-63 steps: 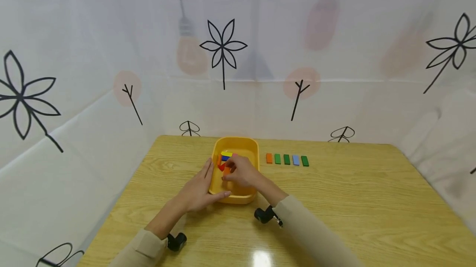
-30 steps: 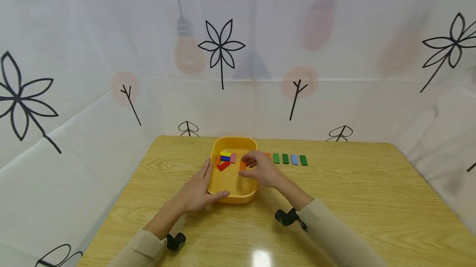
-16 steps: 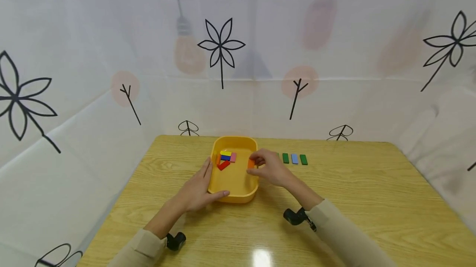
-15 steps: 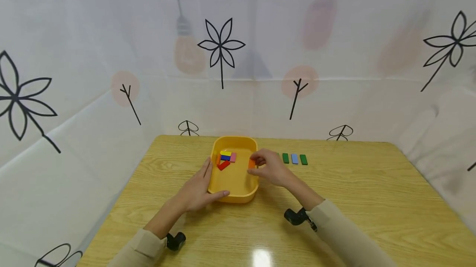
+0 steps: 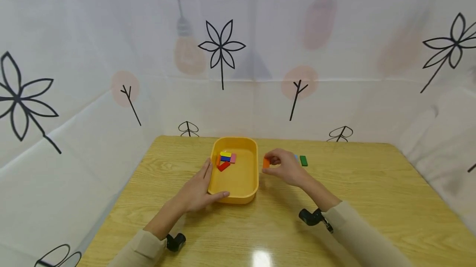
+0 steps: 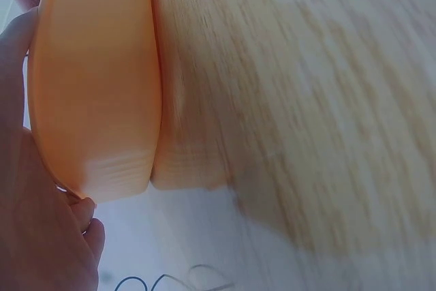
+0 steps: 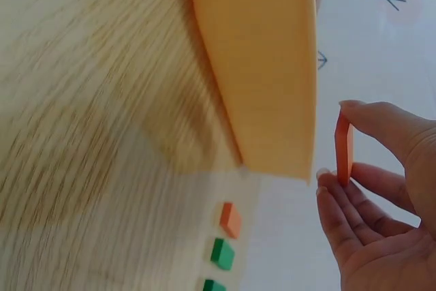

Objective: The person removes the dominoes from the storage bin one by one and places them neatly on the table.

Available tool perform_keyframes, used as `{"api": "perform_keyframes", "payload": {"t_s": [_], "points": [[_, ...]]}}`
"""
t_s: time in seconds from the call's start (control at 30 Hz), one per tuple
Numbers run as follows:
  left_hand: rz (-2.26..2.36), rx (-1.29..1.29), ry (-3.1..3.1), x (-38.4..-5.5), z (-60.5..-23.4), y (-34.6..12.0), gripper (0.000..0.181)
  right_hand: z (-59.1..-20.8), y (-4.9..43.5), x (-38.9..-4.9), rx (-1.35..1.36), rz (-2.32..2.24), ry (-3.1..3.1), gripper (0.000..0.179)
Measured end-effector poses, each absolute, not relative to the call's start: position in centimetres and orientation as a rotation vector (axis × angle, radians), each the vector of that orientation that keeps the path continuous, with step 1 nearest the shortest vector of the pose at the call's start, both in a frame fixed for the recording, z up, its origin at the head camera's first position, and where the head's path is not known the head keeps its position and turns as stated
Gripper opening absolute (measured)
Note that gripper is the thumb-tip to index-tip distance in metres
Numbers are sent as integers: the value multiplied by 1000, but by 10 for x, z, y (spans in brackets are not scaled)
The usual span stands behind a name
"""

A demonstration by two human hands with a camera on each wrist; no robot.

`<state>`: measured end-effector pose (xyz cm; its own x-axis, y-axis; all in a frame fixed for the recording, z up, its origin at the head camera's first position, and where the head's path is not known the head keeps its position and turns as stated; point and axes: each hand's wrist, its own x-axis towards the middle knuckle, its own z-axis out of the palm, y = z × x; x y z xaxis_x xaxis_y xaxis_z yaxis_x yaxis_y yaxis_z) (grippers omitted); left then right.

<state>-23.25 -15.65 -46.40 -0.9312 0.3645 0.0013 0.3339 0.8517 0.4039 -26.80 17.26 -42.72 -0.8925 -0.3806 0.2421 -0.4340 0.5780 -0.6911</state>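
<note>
In the head view my right hand (image 5: 285, 168) pinches an orange domino block (image 5: 266, 163) between thumb and fingers, just right of the yellow tray (image 5: 238, 196). The right wrist view shows this block raised, its thin edge toward the camera. My left hand (image 5: 198, 188) lies along the tray's left side, fingers straight on the wall and thumb stretched over the near rim. Inside the tray are a yellow block (image 5: 225, 153), a blue block (image 5: 225, 159), a pink block (image 5: 233, 158), a red block (image 5: 224, 166) and another orange block (image 5: 218, 160).
A row of blocks lies right of the tray, partly hidden by my right hand: a dark green block (image 5: 303, 160) and a light blue block (image 5: 296, 157) show. The right wrist view shows an orange block (image 7: 230, 220) and a green block (image 7: 222, 254) there. A patterned cloth stands behind the table.
My right hand has lifted the orange block from inside the tray and carried it right, over the rim, to outside the tray. The left hand has stayed on the tray.
</note>
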Motion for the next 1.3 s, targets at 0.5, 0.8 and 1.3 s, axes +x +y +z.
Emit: {"api": "perform_keyframes", "payload": {"t_s": [0.5,0.8,1.3], "points": [[644,561,2959,-233,-465,-156,118,-428,215,-269,689,1107,-2751,38],[634,564,2961,-233,-466,-157,119,-427,241,-267,620,1048,-2774,41],[637,560,2960,-234,-466,-157,120,-424,279,-267,578,973,-2783,44]]}}
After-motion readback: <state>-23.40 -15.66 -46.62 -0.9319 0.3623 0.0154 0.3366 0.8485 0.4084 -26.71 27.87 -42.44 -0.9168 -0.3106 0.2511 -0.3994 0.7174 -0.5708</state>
